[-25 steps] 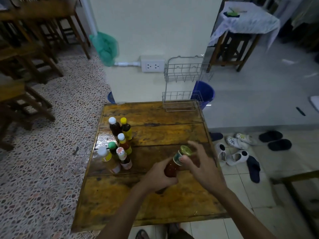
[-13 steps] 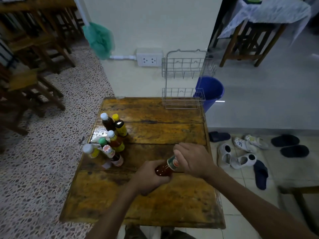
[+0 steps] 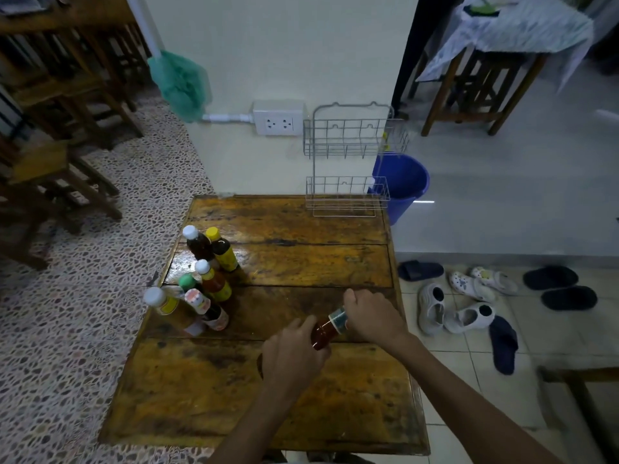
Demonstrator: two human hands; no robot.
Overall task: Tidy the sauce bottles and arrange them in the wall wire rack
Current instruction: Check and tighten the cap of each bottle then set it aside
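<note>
Left hand (image 3: 290, 358) wraps the body of a red sauce bottle (image 3: 324, 332), held tilted above the table (image 3: 301, 406), prob. to keep it steady. Right hand (image 3: 371, 318) is closed over the cap end, likely to tighten it before storing. Both forearms reach in from below, wrists a bit bent. Six other bottles (image 3: 201, 279) stand grouped at table's left edge. Rack (image 3: 348, 169) on the wall is empty, well apart.

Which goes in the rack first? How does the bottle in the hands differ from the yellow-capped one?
The held reddish sauce bottle is tilted, gripped by the left hand and right hand, its cap hidden. The yellow-capped dark bottle stands upright, untouched, among others. Both hold dark sauce.
</note>
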